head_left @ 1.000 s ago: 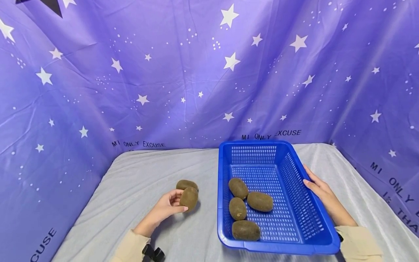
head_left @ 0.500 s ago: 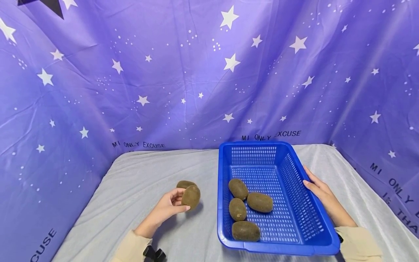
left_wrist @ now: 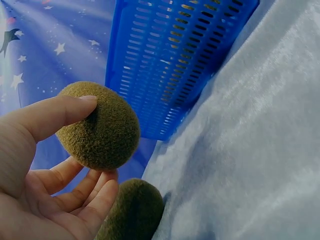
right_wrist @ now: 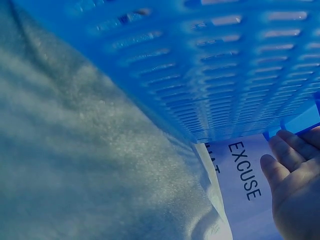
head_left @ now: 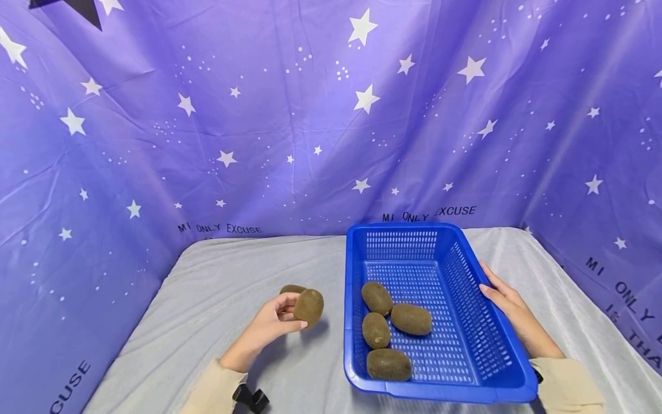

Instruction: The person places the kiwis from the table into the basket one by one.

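Between the thumb and fingers of my left hand [head_left: 271, 322] is a fuzzy brown kiwi [head_left: 308, 307], raised a little over the cloth to the left of the basket. Partly hidden behind it, a second kiwi [head_left: 291, 288] lies on the cloth; the left wrist view shows this kiwi [left_wrist: 135, 210] below my fingers. My right hand [head_left: 519, 313] holds the right rim of the blue plastic basket [head_left: 351, 322], and in the right wrist view its fingers [right_wrist: 285, 152] reach up under that rim. Several kiwis [head_left: 411, 319] lie inside, towards the basket's left side.
Grey-white cloth [head_left: 217, 287] covers the table. A purple curtain [head_left: 289, 115] with white stars stands behind and at both sides. The basket's slotted left wall [left_wrist: 170, 65] rises between my left hand and the kiwis inside.
My left hand has lifted its kiwi slightly and carried it right, towards the basket. It now covers more of the kiwi behind. My right hand and the basket stay put.
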`<state>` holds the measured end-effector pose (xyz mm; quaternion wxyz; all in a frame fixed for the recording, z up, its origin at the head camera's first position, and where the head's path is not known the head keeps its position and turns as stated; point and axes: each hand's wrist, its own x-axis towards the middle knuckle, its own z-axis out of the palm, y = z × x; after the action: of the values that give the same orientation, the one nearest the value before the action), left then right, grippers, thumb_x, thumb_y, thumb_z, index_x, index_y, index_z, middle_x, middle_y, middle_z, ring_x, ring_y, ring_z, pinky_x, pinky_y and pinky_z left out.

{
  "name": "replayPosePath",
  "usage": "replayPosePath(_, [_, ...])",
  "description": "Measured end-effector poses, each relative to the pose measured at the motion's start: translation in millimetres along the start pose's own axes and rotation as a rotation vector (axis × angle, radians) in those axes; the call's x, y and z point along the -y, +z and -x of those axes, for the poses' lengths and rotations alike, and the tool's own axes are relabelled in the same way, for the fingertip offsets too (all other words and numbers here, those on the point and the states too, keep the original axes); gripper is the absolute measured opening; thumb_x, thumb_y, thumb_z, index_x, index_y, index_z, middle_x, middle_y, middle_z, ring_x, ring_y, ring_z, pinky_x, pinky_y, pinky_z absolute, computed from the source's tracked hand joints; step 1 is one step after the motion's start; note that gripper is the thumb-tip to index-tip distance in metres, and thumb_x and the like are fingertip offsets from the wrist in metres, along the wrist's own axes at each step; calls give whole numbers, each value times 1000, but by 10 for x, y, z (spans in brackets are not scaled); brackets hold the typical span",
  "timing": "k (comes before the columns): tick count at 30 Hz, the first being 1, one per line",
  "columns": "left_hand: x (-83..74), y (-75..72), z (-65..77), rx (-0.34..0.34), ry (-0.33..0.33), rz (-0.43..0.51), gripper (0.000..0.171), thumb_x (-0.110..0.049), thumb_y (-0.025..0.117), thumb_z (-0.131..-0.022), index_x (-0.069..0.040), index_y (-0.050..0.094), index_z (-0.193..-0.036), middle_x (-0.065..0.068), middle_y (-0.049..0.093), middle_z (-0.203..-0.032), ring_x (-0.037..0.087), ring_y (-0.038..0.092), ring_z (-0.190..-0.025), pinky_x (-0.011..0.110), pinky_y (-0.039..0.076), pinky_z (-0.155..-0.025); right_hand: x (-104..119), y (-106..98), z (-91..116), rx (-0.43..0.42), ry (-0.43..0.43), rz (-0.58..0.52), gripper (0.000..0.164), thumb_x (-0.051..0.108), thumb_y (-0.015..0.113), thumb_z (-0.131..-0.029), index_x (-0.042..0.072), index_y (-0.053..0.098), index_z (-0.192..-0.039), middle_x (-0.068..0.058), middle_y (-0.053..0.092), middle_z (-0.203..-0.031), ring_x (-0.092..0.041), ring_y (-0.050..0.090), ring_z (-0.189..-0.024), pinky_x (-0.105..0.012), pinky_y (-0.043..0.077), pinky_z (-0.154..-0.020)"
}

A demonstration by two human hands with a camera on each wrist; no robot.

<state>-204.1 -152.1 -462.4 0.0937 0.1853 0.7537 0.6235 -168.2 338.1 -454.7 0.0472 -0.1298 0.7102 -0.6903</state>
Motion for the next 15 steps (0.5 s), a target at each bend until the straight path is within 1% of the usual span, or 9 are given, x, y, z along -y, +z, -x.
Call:
replayPosePath(4, [-23, 22, -38, 11, 3, 14, 51, 1, 75, -75, 9, 52, -120, 14, 60, -109, 14, 61, -90, 25, 50, -83, -5, 6, -5, -6, -1, -9, 56, 20, 31, -104, 23, 2, -152, 16, 26, -146, 2, 50, -114, -24, 51, -84])
replayPosePath(6, [-36, 35, -56, 15, 4, 16, 52, 0, 75, -75, 8, 52, -120, 14, 60, -109, 14, 61, -91, 25, 50, -83, -9, 12, -4, -10, -6, -14, 56, 20, 31, -104, 25, 3, -152, 17, 29, -144, 1, 51, -113, -24, 51, -83])
replayPosePath(8, [-50, 51, -75, 15, 5, 17, 52, 0, 75, -75, 8, 52, -121, 14, 60, -109, 15, 61, -92, 24, 50, -84, -12, 18, -4, -13, -13, -22, 56, 19, 32, -104, 24, 4, -152, 17, 30, -142, 1, 52, -112, -24, 51, -82])
replayPosePath(12, [-83, 80, -106, 5, 5, 14, 52, 1, 74, -74, 8, 51, -121, 14, 59, -107, 17, 60, -93, 25, 51, -84, -14, 23, -6, -24, -23, 2, 56, 18, 32, -104, 22, 4, -152, 17, 28, -144, 5, 50, -113, -20, 50, -83])
replayPosePath(15, [-111, 100, -122, -3, 6, 18, 52, 2, 74, -74, 9, 51, -121, 14, 60, -106, 17, 60, -94, 25, 51, -85, -7, 19, -14, -24, -5, 13, 56, 21, 33, -104, 24, 4, -152, 15, 23, -148, 7, 47, -114, -19, 48, -84])
